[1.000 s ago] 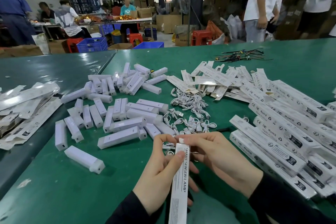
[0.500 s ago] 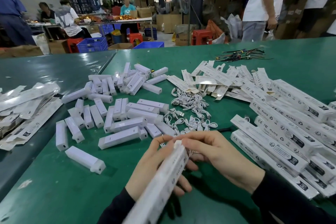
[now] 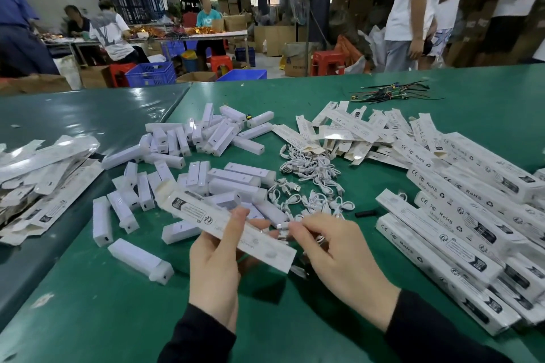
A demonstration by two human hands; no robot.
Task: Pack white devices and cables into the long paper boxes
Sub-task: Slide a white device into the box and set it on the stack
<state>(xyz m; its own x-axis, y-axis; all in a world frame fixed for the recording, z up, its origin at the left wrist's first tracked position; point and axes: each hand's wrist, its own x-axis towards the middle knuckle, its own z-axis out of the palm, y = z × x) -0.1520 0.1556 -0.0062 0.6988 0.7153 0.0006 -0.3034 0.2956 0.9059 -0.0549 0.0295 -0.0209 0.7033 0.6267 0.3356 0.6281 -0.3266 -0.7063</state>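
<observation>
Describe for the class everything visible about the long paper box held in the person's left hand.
The long white paper box is a slim rectangular carton with black printed labels, symbols and small text on its upward face. It lies tilted, running from upper left to lower right above the green table. A flap stands open at its far end. The left hand holds it mid-length, thumb on top. The right hand is beside its near end, pinching a white cable.

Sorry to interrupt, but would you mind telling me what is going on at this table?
A person is packing lamps. The left hand grips a long paper box above the green table, while the right hand pinches a white cable near it. Loose white devices, more cables and filled boxes lie around.
</observation>
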